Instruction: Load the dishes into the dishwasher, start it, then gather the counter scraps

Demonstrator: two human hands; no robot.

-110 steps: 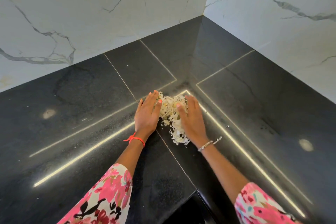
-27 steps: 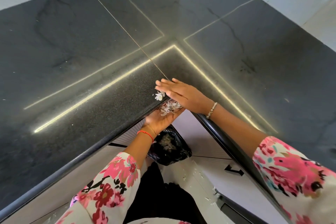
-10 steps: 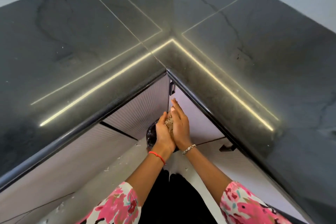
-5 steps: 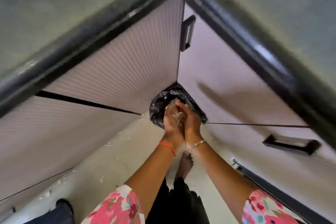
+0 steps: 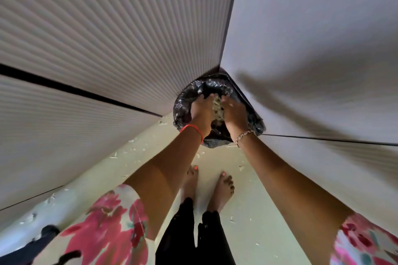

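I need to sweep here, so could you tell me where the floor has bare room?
Mostly bare: pale floor between the bare feet and the smooth cabinet front. Littered: strip along the ribbed cabinet front, white scraps. Crowded: corner, black-bagged bin under left hand and right hand.

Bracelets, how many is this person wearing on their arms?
2. A red thread sits on the left wrist and a silver chain on the right wrist, both close to the black bin bag. The flowered sleeves may hide others higher up.
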